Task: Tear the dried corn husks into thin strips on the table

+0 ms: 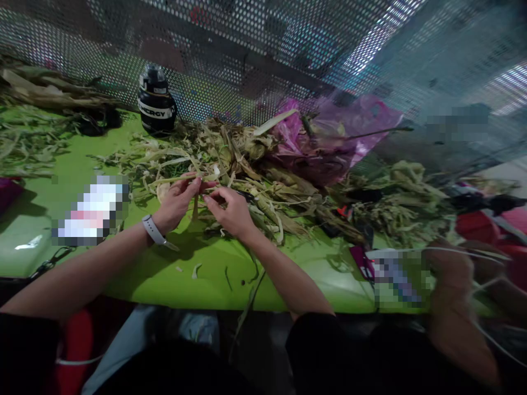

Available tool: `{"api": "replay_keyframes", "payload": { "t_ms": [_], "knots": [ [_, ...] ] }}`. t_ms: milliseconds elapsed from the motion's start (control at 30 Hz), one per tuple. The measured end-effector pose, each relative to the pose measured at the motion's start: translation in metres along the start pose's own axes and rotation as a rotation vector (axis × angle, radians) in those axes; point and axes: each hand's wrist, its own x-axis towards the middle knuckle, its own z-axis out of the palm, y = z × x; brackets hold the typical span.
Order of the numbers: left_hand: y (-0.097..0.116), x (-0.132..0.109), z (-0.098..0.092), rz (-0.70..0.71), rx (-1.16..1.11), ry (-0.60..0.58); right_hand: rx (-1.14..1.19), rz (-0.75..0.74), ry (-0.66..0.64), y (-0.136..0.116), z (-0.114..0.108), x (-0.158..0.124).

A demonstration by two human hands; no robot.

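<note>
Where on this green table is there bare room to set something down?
Bare green table lies along the near edge, nearer than the left hand and right hand, with a few scraps, and left of the black bottle. The pile of dry yellowish husks crowds the middle beyond them.

A bare strip of the bright green tabletop (pixel 177 285) lay open along the near edge, broken only by a few small pale scraps (pixel 196 270). Beyond it a wide heap of dry, pale-green husks and leaves (pixel 267 181) blocked the middle, where the left hand (pixel 175 202), pinching a pale husk strip (pixel 193 180), met the right hand (pixel 233 211). A black bottle with a white band (pixel 155 107) stood behind, against the perforated metal screen (pixel 247 49) that closed the far side. To the right a crumpled pink plastic bag (pixel 329 137), a second husk pile (pixel 403 203) and what seemed another person's hand (pixel 448 274) crowded the way. To the left lay a blurred pale object (pixel 90 211) and loose leaf litter (pixel 28 137).
</note>
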Motion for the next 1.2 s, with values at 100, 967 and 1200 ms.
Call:
{"api": "replay_keyframes", "payload": {
  "t_ms": [100, 967, 1200],
  "knots": [
    [0.001, -0.003, 0.003, -0.003, -0.038, -0.036, 0.191, 0.001, -0.111, 0.005, 0.009, 0.0],
    [0.012, 0.001, -0.007, -0.184, 0.132, -0.152, 0.832, 0.515, -0.035, 0.02, 0.008, 0.014],
    [0.015, 0.007, -0.012, -0.147, 0.279, -0.236, 0.576, 0.27, -0.257, 0.02, 0.0, 0.01]
  ]
}}
